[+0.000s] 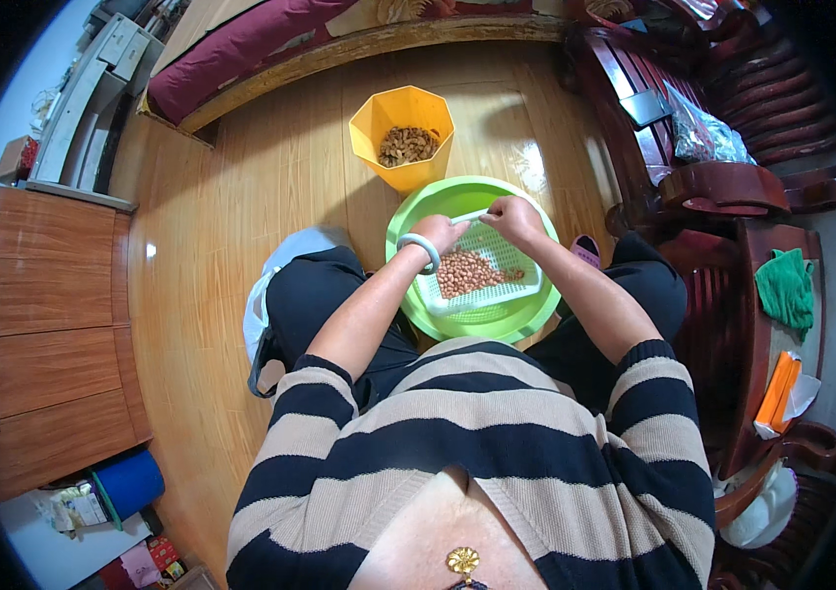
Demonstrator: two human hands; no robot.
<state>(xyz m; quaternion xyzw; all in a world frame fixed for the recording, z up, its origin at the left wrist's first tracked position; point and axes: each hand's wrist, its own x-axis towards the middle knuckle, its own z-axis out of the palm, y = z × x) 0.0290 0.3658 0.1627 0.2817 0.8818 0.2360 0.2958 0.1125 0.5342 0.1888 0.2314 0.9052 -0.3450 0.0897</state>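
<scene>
I'm watching left hand [442, 233] and right hand [514, 220] meet over the white basket [485, 243]'s far rim, fingers drawn in; clamped on anything, I can't tell. Nuts [469, 273] lie bodyward, spread left to right, left hand nearer.

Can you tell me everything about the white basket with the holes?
The white basket looks like plastic, roughly rectangular with rounded corners, a plain rim and many small holes. It sits open side up inside the round green basin. Small reddish-brown nuts lie in it. The left hand and right hand are at its far edge; whether they grip it is unclear.
</scene>
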